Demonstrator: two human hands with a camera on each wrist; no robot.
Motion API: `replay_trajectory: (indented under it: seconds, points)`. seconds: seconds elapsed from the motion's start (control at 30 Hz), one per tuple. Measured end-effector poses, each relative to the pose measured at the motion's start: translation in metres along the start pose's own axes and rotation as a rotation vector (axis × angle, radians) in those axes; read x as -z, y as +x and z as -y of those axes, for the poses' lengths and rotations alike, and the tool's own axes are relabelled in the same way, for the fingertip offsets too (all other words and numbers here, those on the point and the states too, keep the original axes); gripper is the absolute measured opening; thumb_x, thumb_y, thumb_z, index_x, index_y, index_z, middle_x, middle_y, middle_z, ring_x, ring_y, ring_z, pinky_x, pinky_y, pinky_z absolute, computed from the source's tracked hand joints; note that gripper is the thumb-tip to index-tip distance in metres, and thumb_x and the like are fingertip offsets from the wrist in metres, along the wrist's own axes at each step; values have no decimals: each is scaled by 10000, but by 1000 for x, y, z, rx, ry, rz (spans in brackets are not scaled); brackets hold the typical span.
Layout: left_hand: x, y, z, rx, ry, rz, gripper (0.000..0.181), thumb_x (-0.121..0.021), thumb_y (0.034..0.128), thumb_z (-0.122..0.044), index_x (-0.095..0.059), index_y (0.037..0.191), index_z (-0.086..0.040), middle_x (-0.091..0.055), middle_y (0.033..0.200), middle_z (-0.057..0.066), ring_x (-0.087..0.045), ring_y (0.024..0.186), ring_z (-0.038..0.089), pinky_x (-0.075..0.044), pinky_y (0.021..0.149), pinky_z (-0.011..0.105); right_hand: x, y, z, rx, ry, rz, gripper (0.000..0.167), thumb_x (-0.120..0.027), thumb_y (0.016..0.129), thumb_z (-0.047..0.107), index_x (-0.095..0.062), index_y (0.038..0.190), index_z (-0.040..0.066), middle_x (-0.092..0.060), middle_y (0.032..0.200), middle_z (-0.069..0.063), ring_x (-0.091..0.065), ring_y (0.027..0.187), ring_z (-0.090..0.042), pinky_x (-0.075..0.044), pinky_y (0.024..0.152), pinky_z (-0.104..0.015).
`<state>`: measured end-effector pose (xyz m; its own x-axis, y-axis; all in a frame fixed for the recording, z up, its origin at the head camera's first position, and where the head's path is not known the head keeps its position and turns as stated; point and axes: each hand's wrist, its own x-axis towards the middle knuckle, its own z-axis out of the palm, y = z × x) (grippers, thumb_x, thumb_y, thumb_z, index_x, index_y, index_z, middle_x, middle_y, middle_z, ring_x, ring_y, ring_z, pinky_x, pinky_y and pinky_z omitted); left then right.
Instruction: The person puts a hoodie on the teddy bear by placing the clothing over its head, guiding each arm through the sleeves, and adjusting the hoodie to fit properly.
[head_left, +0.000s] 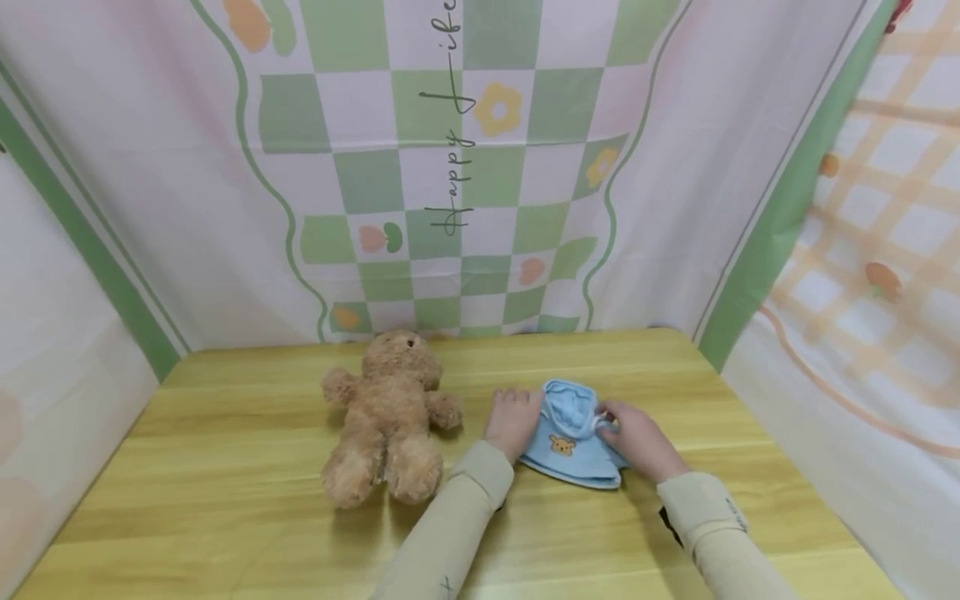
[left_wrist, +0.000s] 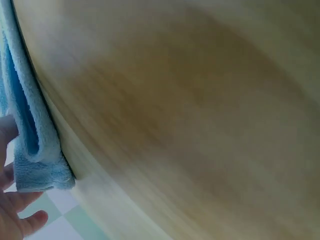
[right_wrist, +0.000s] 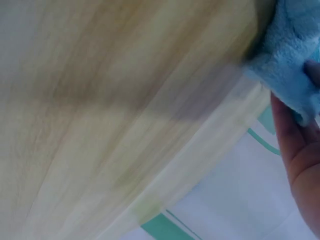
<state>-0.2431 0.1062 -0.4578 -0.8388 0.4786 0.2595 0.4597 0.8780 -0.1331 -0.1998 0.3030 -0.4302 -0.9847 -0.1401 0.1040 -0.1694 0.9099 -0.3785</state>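
A small light-blue doll hoodie point(head_left: 585, 458) with a bear face on its front lies on the table, its hood towards the back. At its left side my left hand point(head_left: 514, 421) pinches the fabric between thumb and fingers. My right hand point(head_left: 640, 440) holds the right side, near the hood. In the left wrist view, folded blue cloth of the hoodie point(left_wrist: 37, 135) runs past the thumb, with the fingers point(left_wrist: 34, 222) behind it. The right wrist view has my thumb on the fuzzy cloth point(right_wrist: 287, 65) and the other fingers beneath.
A brown teddy bear point(head_left: 386, 408) lies on its back, left of my left hand. The wooden table point(head_left: 225, 467) ends at the back against a patterned hanging cloth point(head_left: 495, 175). More cloth hangs along the left and right sides.
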Motion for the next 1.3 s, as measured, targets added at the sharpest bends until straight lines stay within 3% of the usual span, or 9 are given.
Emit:
replay_trajectory:
  seconds: [0.2, 0.47, 0.57, 0.7, 0.8, 0.9, 0.97, 1.13, 1.3]
  points:
    - [2, -3, -2, -17, 40, 30, 235, -530, 953, -177, -618, 1167, -219, -677, 1085, -4, -649, 972, 170, -493, 952, 388, 2, 0, 2, 76, -16, -85, 129, -656, 857, 38, -665, 986, 37, -662, 971, -131, -638, 911, -298, -535, 800, -476]
    - [8, -7, 0, -46, 97, 22, 176, -503, 980, -166, -606, 1122, -176, -665, 980, -14, -651, 838, 110, -539, 746, 247, 3, 2, 3, 123, -51, -146, 70, -682, 835, 32, -695, 903, 35, -672, 901, -106, -650, 838, -270, -553, 750, -428]
    - [12, -5, 2, -39, 93, -32, 109, -489, 991, -154, -556, 1075, -136, -660, 890, -21, -633, 705, 76, -519, 621, 212, 4, 4, 3, 145, -58, -204, 80, -690, 829, 35, -694, 908, 30, -678, 891, -112, -657, 830, -273, -558, 749, -424]
    - [19, 1, 7, -10, 87, -176, 55, -520, 968, -130, -529, 1020, -117, -639, 807, -29, -584, 588, 54, -470, 514, 191, 8, 9, 9, 141, -53, -267, 92, -680, 839, 32, -683, 930, 15, -669, 926, -141, -658, 854, -298, -559, 761, -435]
    - [29, 7, 10, 14, 94, -196, 110, -531, 955, -118, -523, 1064, -114, -658, 853, -28, -617, 641, 69, -504, 573, 200, 14, 14, 15, 116, -33, -309, 100, -668, 851, 27, -677, 945, -3, -654, 964, -170, -652, 877, -318, -560, 766, -442]
    - [44, 14, 13, 48, 82, -139, 160, -528, 959, -125, -507, 1118, -118, -673, 928, -21, -645, 730, 91, -532, 656, 220, 21, 20, 22, 125, -38, -385, 101, -671, 849, 19, -676, 940, -23, -648, 967, -194, -651, 881, -332, -565, 764, -440]
    - [55, 19, 15, 71, 81, -135, 161, -520, 969, -140, -503, 1128, -120, -679, 943, -17, -652, 760, 98, -536, 678, 225, 26, 23, 27, 130, -36, -432, 100, -668, 849, 14, -673, 939, -30, -643, 963, -204, -648, 877, -341, -565, 761, -445]
    - [79, 30, 25, 128, 130, -286, 78, -451, 987, -161, -522, 1013, -138, -691, 878, -9, -652, 778, 118, -510, 681, 242, 39, 33, 41, 144, -20, -534, 97, -662, 852, 7, -674, 938, -38, -647, 945, -216, -651, 861, -360, -561, 748, -466]
    - [104, 34, 41, 150, 177, -317, 115, -415, 981, -161, -528, 978, -141, -693, 876, -21, -643, 813, 122, -483, 734, 257, 48, 42, 56, 162, 2, -611, 117, -673, 844, 5, -677, 953, -37, -654, 963, -220, -653, 894, -368, -559, 774, -467]
